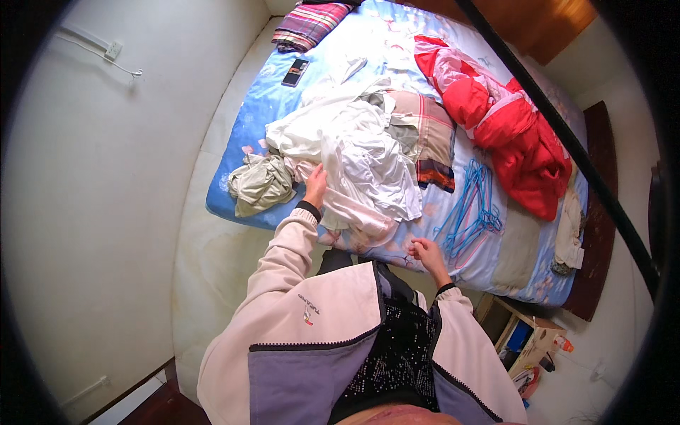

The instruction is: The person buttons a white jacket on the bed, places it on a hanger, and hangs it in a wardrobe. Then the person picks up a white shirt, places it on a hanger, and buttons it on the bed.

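A pile of white garments (366, 159) lies rumpled on the bed before me. My left hand (316, 187) is at its near left side, fingertips closed on the white cloth. Below that hand a pale pink garment (357, 211) pokes out towards the bed's near edge. To its left sits a crumpled grey-green garment (260, 183). My right hand (428, 255) hovers by the near edge of the bed, fingers loosely bent, with nothing visible in it. Beyond it, on the right, blue and pink clothes hangers (470, 207) lie in a tangled bunch.
The bed has a blue floral sheet (228, 186). A brown checked cloth (433, 127), a red and pink padded garment (510, 122), a folded plaid cloth (313, 24) and a phone (295, 72) rest on it. A black pole (558, 122) slants across the right. A wooden cabinet (523, 340) stands at lower right.
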The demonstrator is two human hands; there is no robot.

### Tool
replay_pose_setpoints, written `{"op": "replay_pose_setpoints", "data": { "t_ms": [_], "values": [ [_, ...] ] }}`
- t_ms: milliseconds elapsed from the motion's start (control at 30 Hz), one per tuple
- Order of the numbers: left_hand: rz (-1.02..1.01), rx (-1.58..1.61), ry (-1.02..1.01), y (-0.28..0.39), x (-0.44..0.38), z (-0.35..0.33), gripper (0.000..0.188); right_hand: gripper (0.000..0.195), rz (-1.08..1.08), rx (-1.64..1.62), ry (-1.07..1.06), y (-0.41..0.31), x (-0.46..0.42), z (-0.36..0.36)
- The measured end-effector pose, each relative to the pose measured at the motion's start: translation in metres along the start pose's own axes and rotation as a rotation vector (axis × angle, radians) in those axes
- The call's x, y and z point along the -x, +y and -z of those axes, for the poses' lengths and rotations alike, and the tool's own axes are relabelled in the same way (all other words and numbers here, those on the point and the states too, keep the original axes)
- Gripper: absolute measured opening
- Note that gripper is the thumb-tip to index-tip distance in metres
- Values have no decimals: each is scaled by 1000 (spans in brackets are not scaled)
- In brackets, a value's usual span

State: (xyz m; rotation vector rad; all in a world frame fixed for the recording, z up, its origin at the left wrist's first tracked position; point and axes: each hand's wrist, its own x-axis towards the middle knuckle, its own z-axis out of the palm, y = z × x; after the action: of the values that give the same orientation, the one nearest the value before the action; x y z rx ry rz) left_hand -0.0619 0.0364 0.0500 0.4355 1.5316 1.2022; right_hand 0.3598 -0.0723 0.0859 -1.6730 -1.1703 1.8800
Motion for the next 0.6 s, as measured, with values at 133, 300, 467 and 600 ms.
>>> {"op": "replay_pose_setpoints", "data": {
  "t_ms": [133,300,467,600],
  "values": [
    [-319,-673,7,2,-40,-21,60,27,-114,7,37,28,22,0],
    [-255,-678,7,3,-102,-15,49,28,-151,42,4,-7,18,-49],
    [-543,-106,-208,20,-42,-58,21,32,29,-41,145,-58,-7,-64],
    [-607,-264,-534,67,86,-63,22,54,250,-153,300,-154,-45,-94]
  ]
}}
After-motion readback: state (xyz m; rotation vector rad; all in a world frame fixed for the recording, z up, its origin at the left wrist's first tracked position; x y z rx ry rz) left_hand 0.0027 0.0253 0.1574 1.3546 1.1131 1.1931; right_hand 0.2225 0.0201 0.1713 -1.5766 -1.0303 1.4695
